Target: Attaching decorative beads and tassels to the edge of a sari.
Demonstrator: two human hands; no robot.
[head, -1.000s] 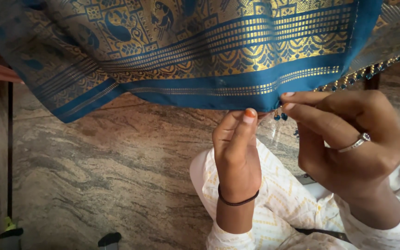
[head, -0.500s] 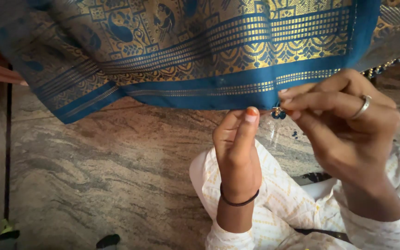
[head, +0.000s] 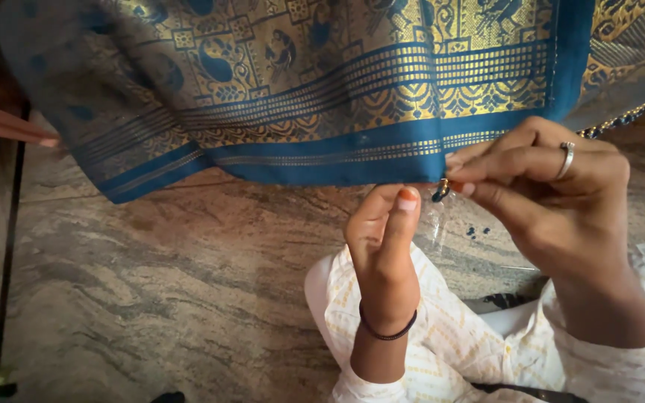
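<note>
Above the stone floor (head: 151, 298), blue and gold woven cloth (head: 300, 82) hangs. Left hand (head: 384, 254), fingers loosely curled, touches its lower hem. Right hand (head: 554, 186), ringed, pinches shut on the hem beside a small dark bead (head: 440, 192).

Left hand (head: 384, 246) was raised upright from the forearm, back of the hand turned to the camera, fingers held together and curled at the tips, thumb extended upward. A thin dark band was worn on the left wrist. Right hand (head: 554, 190) was brought in from the right, fingers directed leftward, thumb and index pressed together in a tight pinch, remaining fingers folded beneath. A silver ring was worn on one finger. Both forearms were covered by pale patterned sleeves.
</note>
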